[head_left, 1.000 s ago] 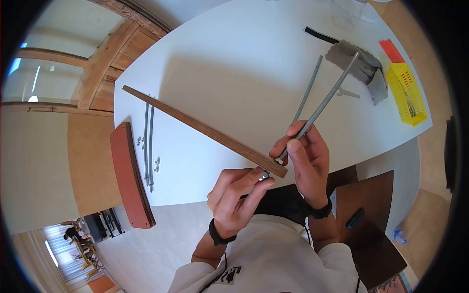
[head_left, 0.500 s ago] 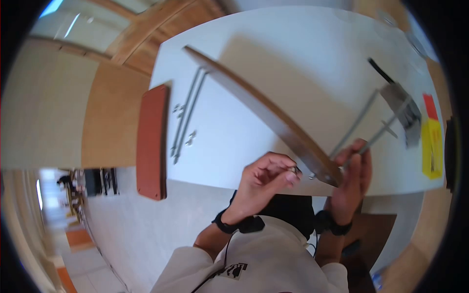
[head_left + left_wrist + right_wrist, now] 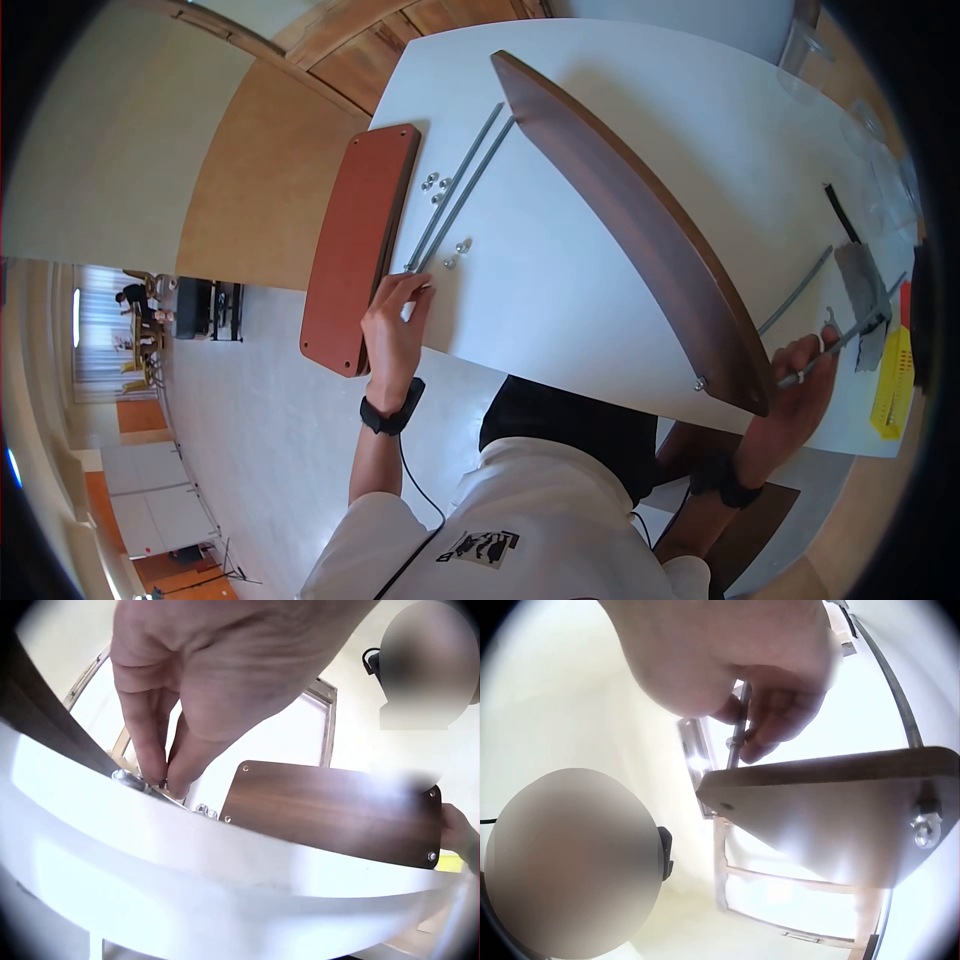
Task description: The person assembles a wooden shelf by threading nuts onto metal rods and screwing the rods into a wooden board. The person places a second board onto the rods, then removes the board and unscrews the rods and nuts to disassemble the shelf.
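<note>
In the head view my left hand (image 3: 395, 330) is at the table's near edge, by the lower ends of two metal rods (image 3: 460, 190). The left wrist view shows its thumb and fingertips pinching a small metal nut (image 3: 163, 783) low over the tabletop. My right hand (image 3: 808, 390) grips another metal rod (image 3: 850, 335) beside the near end of a brown board (image 3: 640, 240), which stands on its long edge. A second rod (image 3: 795, 290) sticks out behind that board. On the board's facing side a shiny cap nut (image 3: 700, 384) sits at the corner.
A reddish-brown board (image 3: 360, 250) with corner holes lies at the table's left edge. Several loose nuts (image 3: 436, 186) lie beside the rods. At the right are a grey cloth (image 3: 860, 275), a yellow basket (image 3: 893, 385) and clear plastic containers (image 3: 805, 60).
My left hand has moved away from the board's near end, left to the rods on the table. The head view has turned left. My right hand stays at the board with its rod.
</note>
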Tool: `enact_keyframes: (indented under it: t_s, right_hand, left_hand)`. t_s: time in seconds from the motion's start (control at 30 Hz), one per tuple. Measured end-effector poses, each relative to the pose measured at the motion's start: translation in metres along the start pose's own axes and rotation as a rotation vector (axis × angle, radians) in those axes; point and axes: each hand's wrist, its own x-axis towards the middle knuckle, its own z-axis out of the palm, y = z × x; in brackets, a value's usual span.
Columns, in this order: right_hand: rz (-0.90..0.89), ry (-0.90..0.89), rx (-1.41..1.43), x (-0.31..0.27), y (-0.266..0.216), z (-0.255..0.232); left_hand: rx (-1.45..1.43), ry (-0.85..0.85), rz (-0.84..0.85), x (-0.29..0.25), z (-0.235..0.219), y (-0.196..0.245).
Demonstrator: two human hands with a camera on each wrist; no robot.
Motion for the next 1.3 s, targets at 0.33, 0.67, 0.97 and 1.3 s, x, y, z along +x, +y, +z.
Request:
enact_keyframes:
  t_s: [0.33,0.67,0.97,1.3]
  right_hand:
    - [-0.212,-0.173,0.369,0.003,-0.060,-0.017]
    - [-0.051,-0.216,0.264,-0.071,-0.074,-0.031]
    - [0.055,-1.222,-0.568,-0.103,0.033,0.128]
    - [-0.027,-1.145,-0.608,-0.086,0.035,0.093]
  left_hand:
    - [-0.125,-0.052,-0.043,0.004,0.008,0.003]
    - [-0.380,-0.059,-0.098,-0.003,-0.002,0.025]
    - [-1.367,-0.433,-0.225,-0.031,-0.030,0.095]
    - [-0.196,-0.146,-0.124,0.043,-0.046,0.013]
